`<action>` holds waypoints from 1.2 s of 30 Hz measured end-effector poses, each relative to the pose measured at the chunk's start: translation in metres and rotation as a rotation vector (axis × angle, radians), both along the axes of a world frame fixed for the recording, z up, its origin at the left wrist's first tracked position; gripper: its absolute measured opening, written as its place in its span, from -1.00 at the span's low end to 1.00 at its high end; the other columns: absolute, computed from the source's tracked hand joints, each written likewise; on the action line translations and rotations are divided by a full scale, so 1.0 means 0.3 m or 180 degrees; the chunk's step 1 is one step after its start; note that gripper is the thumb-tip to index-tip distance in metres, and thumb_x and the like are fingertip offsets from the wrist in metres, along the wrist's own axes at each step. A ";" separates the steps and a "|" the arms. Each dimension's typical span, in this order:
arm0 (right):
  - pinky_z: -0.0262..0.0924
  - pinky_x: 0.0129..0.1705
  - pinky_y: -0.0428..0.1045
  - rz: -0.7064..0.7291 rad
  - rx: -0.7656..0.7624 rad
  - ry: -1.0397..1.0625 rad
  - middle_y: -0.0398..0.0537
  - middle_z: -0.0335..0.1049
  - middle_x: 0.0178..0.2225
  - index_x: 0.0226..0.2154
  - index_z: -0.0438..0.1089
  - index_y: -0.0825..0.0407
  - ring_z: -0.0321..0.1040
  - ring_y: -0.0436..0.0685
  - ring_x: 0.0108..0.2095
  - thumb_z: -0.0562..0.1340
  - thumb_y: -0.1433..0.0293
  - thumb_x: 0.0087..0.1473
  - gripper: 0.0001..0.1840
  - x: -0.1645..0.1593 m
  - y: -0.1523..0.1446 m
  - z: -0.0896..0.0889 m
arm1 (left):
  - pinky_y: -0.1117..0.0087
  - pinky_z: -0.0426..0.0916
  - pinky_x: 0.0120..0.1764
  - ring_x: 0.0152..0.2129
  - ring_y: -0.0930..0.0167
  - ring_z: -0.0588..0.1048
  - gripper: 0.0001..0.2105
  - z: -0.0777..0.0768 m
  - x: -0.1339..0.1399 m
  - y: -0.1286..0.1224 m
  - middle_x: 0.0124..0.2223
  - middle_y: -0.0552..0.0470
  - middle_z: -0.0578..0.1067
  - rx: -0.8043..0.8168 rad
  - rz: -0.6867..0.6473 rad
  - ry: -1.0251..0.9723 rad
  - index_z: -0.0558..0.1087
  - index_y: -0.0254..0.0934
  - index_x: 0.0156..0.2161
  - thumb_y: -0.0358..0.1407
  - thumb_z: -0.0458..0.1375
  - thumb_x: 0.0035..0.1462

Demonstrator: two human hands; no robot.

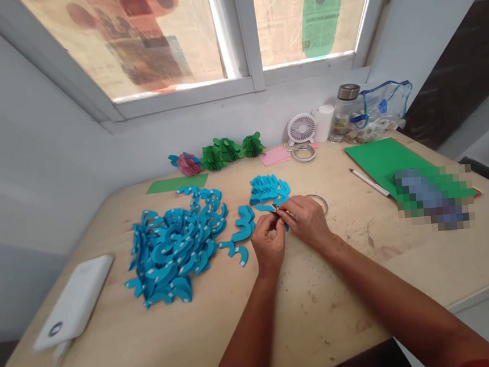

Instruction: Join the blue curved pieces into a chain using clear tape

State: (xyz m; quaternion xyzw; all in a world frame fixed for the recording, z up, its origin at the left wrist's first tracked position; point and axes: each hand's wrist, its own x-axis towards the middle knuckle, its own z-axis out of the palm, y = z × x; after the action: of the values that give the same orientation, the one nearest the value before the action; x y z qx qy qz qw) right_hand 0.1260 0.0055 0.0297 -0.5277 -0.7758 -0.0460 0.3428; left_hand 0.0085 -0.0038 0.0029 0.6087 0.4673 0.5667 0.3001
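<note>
My left hand [269, 242] and my right hand [306, 219] meet over the middle of the table, fingertips pinched together. Between them is a curved blue paper piece [265, 208], its end sticking out past the fingers; the rest is mostly hidden. Just left of my left hand lie a short stack of wavy blue paper pieces [244, 222] and a loose wavy piece with white patches [235, 251]. Beyond the hands sits a row of overlapping blue pieces [268, 188]. A large heap of blue paper pieces [177, 243] spreads farther left.
A tape roll [320, 204] lies partly behind my right hand, another tape roll [303, 153] near a small fan [302, 128]. Green paper ornaments [228, 149] line the wall. A white power bank [75, 301] lies left; green sheets [397, 161] and a pen [369, 182] lie right.
</note>
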 end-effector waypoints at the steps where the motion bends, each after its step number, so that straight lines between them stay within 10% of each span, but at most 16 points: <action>1: 0.00 -0.31 -0.04 -0.0016 0.0004 0.0016 -0.03 0.38 -0.47 -0.46 0.38 0.05 0.25 0.07 -0.38 0.05 0.33 0.15 -0.73 -0.001 -0.001 0.002 | 0.43 0.29 -0.30 -0.43 0.42 0.38 -0.86 0.004 0.001 -0.002 -0.40 0.01 0.45 0.0054 0.0008 0.0064 0.48 -0.27 -0.34 -0.32 0.09 0.02; 18: 0.01 -0.33 -0.03 -0.0276 0.0051 0.0052 -0.03 0.33 -0.51 -0.53 0.34 0.05 0.22 0.08 -0.42 0.06 0.45 0.07 -0.78 -0.018 -0.019 0.024 | 0.42 0.30 -0.31 -0.45 0.43 0.38 -0.89 0.005 0.010 -0.008 -0.42 0.02 0.43 0.0062 0.0023 -0.0040 0.47 -0.25 -0.38 -0.30 0.11 0.01; 30: 0.08 -0.53 -0.12 0.0068 -0.1849 0.2990 -0.17 0.27 -0.61 -0.53 0.29 0.05 0.16 -0.03 -0.58 0.14 0.25 -0.06 -0.80 0.024 0.049 -0.015 | 0.42 0.34 -0.34 -0.43 0.40 0.45 -0.78 -0.065 -0.001 0.039 -0.42 0.03 0.49 -0.1212 -0.0332 -0.1561 0.53 -0.34 -0.34 -0.26 0.20 -0.13; 36: -0.03 -0.58 -0.15 0.0725 -0.2395 0.2993 -0.23 0.21 -0.63 -0.52 0.34 0.05 0.08 -0.08 -0.63 0.20 0.25 -0.12 -0.81 0.042 0.035 0.023 | 0.43 0.34 -0.35 -0.46 0.43 0.45 -0.75 -0.068 -0.001 0.042 -0.41 0.04 0.51 -0.1245 -0.0495 -0.1757 0.53 -0.32 -0.28 -0.27 0.20 -0.12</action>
State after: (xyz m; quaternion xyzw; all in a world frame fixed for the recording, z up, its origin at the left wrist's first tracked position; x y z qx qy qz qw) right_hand 0.1387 0.0162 0.0365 -0.4902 -0.5560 0.5058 0.4413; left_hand 0.0082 0.0090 -0.0175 0.3972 0.4206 0.5850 0.5684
